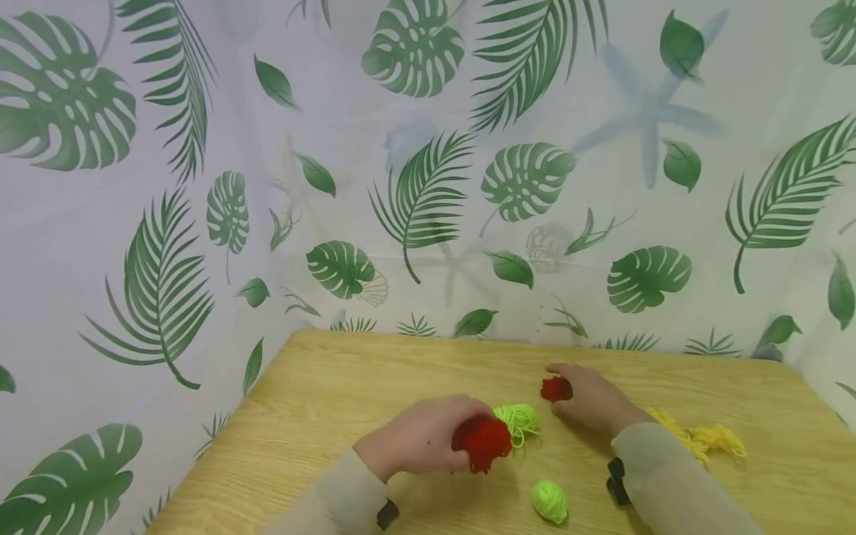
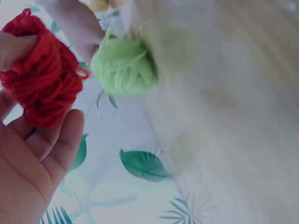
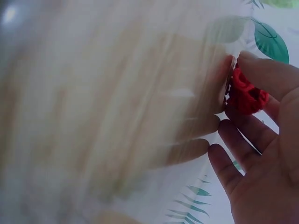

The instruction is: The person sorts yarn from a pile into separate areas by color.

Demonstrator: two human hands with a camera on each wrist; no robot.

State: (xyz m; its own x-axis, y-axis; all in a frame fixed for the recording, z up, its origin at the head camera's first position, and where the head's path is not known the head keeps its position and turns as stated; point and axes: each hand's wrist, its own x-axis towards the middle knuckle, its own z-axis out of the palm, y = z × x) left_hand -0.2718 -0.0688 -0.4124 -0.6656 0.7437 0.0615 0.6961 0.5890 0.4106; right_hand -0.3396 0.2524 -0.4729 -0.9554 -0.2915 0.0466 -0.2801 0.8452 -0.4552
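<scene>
In the head view my left hand (image 1: 428, 435) holds a bundle of red yarn (image 1: 484, 441) above the table, thumb and fingers curled about it. The left wrist view shows loose loops on this red yarn (image 2: 44, 74). Farther back and to the right, my right hand (image 1: 591, 397) grips a smaller red yarn ball (image 1: 555, 388). In the right wrist view that small ball (image 3: 247, 93) sits between thumb and fingers, low at the tabletop. A loose light-green yarn skein (image 1: 518, 422) lies just beyond the left hand, and a wound light-green yarn ball (image 1: 550, 501) is nearer the front.
Yellow yarn (image 1: 709, 440) lies on the right side of the wooden table (image 1: 321, 394), partly behind the right forearm. A leaf-patterned curtain (image 1: 428, 223) hangs along the back and left edges of the table. Dark bands are on both wrists.
</scene>
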